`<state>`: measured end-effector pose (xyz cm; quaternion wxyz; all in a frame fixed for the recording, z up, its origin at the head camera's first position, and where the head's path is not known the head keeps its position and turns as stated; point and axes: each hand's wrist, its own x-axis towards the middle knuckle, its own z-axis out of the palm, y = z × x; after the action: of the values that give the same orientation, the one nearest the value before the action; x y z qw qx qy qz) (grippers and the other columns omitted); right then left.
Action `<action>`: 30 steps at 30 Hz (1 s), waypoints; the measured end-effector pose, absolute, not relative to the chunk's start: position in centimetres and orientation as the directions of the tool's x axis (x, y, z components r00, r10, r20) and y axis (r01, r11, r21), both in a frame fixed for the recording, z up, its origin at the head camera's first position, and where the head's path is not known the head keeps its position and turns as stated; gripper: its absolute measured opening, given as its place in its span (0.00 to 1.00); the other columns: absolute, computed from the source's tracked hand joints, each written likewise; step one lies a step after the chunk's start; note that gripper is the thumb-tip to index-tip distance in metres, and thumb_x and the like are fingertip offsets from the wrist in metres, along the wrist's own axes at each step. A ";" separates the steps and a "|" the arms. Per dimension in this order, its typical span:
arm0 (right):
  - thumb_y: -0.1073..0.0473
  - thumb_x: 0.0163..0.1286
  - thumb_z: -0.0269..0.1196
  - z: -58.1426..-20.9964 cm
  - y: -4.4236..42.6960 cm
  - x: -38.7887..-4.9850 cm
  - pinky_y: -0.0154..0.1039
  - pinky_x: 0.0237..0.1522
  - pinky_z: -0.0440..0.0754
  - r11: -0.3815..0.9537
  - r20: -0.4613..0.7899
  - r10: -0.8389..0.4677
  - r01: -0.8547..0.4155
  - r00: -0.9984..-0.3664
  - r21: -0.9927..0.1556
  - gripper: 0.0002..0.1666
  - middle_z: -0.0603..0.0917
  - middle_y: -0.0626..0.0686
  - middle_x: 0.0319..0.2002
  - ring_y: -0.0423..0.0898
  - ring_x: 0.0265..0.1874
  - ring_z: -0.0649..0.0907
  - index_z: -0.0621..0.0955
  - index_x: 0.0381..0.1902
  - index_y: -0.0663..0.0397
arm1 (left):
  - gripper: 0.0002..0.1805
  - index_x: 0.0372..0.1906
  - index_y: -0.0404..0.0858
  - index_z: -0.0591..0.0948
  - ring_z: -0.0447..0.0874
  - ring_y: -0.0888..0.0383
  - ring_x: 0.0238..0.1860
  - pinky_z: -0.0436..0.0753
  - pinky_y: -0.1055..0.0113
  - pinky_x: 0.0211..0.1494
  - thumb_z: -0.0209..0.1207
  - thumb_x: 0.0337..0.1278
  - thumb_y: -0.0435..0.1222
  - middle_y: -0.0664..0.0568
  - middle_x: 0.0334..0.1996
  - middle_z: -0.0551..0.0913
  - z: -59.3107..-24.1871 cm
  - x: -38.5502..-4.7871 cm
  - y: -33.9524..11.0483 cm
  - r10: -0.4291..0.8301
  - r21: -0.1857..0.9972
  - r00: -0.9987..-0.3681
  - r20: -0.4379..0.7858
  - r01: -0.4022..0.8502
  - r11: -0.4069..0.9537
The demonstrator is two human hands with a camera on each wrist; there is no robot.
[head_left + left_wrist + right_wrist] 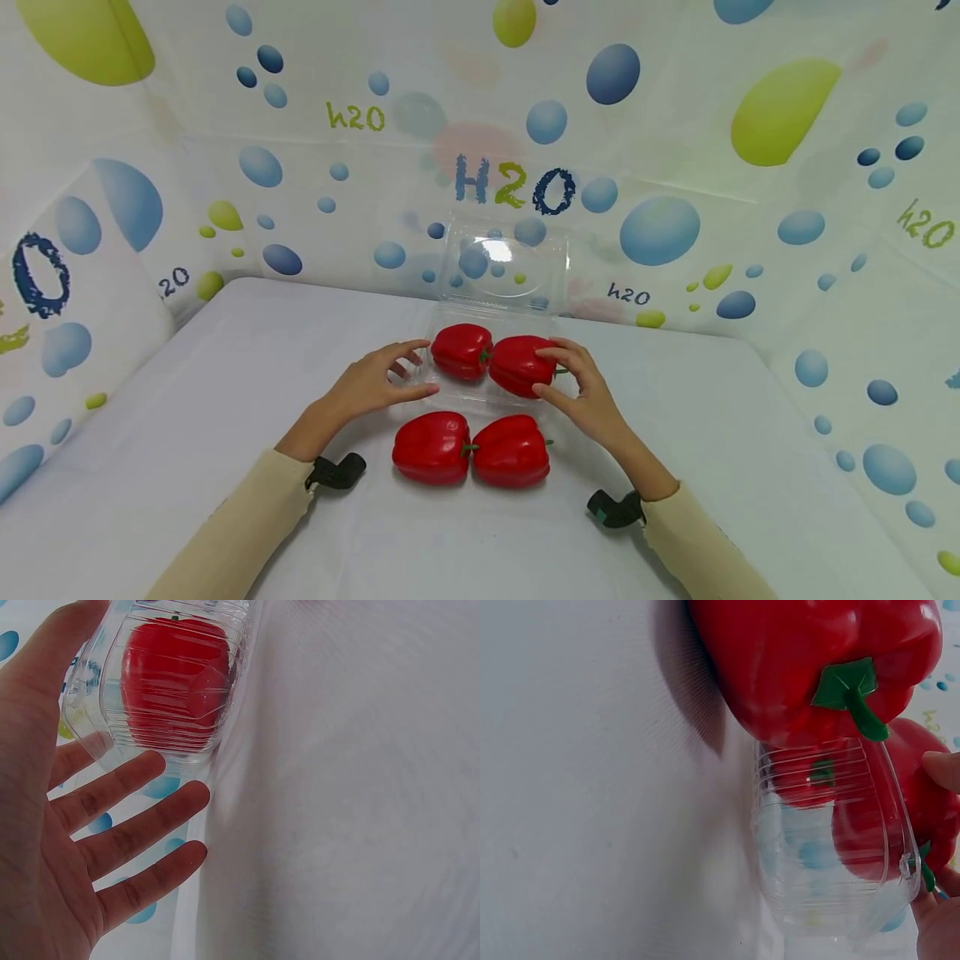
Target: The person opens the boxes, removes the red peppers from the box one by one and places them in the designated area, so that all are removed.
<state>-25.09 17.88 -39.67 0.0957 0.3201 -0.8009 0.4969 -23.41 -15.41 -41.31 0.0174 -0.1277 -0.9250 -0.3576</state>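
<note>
A clear plastic container (457, 398) with a raised lid (502, 267) holds a red pepper (459, 350) on its left side. My right hand (592, 400) grips a second red pepper (517, 365) at the container's right side, thumb in front and fingers behind. In the right wrist view that pepper (922, 795) shows beyond the clear wall. My left hand (375, 383) is beside the container's left edge, fingers spread and thumb extended; in the left wrist view the hand (97, 825) holds nothing.
Two more red peppers, one on the left (432, 448) and one on the right (512, 452), lie side by side on the white table (465, 542) in front of the container. A patterned cloth (337, 250) stands behind the table.
</note>
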 end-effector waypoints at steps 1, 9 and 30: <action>0.68 0.59 0.69 -39.6 17.9 -25.0 0.60 0.56 0.77 0.301 0.473 -0.418 -0.609 -0.776 -0.734 0.30 0.68 0.61 0.67 0.56 0.66 0.66 0.76 0.60 0.57 | 0.45 0.71 0.48 0.66 0.79 0.49 0.52 0.85 0.55 0.45 0.66 0.47 0.59 0.46 0.56 0.79 -41.3 -23.4 -15.4 0.224 0.656 -0.967 0.124 0.249 0.712; 0.67 0.60 0.69 -39.1 17.8 -24.7 0.59 0.56 0.78 0.325 0.460 -0.431 -0.609 -0.777 -0.724 0.30 0.67 0.58 0.68 0.52 0.66 0.66 0.76 0.61 0.55 | 0.45 0.71 0.48 0.67 0.80 0.50 0.51 0.84 0.55 0.46 0.66 0.48 0.59 0.47 0.55 0.79 -41.4 -23.5 -15.4 0.225 0.650 -0.965 0.133 0.256 0.715; 0.69 0.59 0.68 -38.0 17.3 -23.7 0.49 0.56 0.80 0.285 0.491 -0.445 -0.638 -0.749 -0.715 0.30 0.68 0.57 0.67 0.50 0.65 0.68 0.76 0.61 0.57 | 0.45 0.71 0.48 0.67 0.80 0.49 0.51 0.84 0.54 0.46 0.66 0.47 0.59 0.46 0.55 0.79 -41.4 -23.5 -15.5 0.232 0.653 -0.963 0.134 0.262 0.711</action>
<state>-23.72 17.33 -38.04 0.0982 0.3403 -0.7955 0.4917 -23.53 -15.49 -41.36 0.0210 -0.1335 -0.9247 -0.3558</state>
